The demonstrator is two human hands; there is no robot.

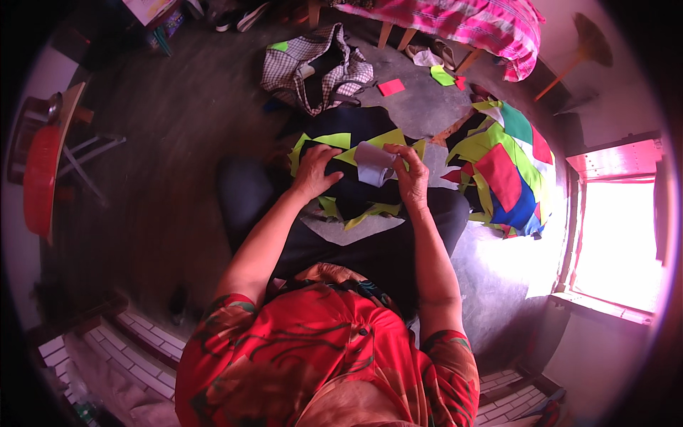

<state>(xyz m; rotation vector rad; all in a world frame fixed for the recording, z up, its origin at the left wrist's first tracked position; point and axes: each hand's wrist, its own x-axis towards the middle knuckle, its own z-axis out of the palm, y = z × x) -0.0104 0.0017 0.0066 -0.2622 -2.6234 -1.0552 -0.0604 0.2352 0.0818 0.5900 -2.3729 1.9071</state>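
Observation:
A folded pale grey-lavender cloth piece [375,164] is pinched along its right edge by my right hand [413,173], thumb against fingers. My left hand [316,172] is just left of it, thumb and fingers apart, over the dark cloth with nothing visible in its grasp. Beneath both hands a black cloth [359,122] spreads across the floor between my knees. Yellow-green cloth scraps [331,139] lie on it, several with pointed corners. Whether the left fingertips touch a scrap I cannot tell.
On the right is a heap of colored cloth pieces [499,178]. A checkered bag [313,71] lies ahead, near a red scrap [390,87] and a bright green scrap [442,75]. A red basin [41,181] stands at far left, a broom [585,46] at far right.

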